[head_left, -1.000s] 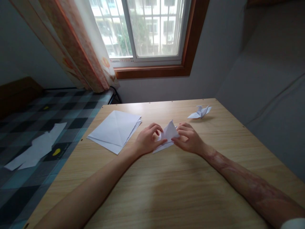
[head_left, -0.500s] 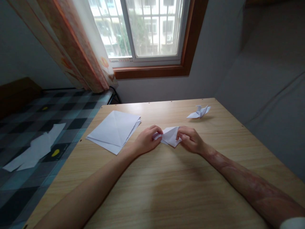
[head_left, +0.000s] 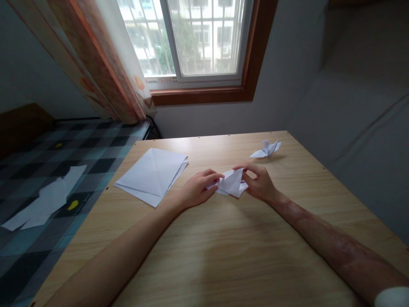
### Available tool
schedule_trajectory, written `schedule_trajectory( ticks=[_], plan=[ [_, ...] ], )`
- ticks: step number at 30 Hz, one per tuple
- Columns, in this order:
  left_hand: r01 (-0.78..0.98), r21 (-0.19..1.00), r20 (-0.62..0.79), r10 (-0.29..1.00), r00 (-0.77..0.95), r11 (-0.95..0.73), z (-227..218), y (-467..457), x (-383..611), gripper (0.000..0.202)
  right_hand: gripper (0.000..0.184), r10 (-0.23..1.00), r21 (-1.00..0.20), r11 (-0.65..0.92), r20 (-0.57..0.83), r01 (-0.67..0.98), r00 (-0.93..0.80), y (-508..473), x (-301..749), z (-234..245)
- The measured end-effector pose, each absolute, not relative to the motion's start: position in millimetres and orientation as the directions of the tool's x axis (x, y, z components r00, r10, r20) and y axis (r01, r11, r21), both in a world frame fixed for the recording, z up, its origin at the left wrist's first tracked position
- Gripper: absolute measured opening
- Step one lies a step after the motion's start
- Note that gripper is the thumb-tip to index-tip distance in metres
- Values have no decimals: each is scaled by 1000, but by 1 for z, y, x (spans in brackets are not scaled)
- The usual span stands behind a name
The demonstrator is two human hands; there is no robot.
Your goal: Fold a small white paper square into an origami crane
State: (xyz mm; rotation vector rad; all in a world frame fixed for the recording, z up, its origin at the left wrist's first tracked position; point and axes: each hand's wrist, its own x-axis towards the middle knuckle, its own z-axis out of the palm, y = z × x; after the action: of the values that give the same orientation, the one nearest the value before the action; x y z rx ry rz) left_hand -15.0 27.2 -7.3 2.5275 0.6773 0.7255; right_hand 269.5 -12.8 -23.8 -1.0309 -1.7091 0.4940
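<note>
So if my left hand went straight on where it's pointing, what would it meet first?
Your left hand holds folded white paper; beyond that, it would likely meet your right hand first, though depth is unclear.

Matt white paper sheets (head_left: 150, 175); smooth, faintly glossy wood-grain table (head_left: 204, 256).

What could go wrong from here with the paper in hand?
The left hand and right hand both hold the folded paper; an uneven pull might tear it. The paper bird sits beyond the right hand, so a wide forward swing might knock it.
</note>
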Motion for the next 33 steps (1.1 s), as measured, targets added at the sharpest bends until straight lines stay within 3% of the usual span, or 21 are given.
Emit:
schedule_trajectory(
  ticks=[7,18,21,26,33],
  plan=[
    [329,520,353,549,758,-788,-6,27,-15,33,30,862,-830,504,499,237,-84,-11,271,-28],
    [318,494,369,527,766,-809,-8,28,-15,35,20,926,-926,375,372,-46,60,-10,261,-24],
    [303,500,376,519,768,-811,-9,29,-16,36,20,928,-930,368,367,5,70,-15,260,-13],
    [273,500,404,500,766,-822,-10,28,-16,39,35,924,-927,368,374,77,80,-19,258,5],
    [286,451,421,484,767,-846,-10,27,-15,43,47,967,-975,212,218,61,132,-15,250,14]
  ],
)
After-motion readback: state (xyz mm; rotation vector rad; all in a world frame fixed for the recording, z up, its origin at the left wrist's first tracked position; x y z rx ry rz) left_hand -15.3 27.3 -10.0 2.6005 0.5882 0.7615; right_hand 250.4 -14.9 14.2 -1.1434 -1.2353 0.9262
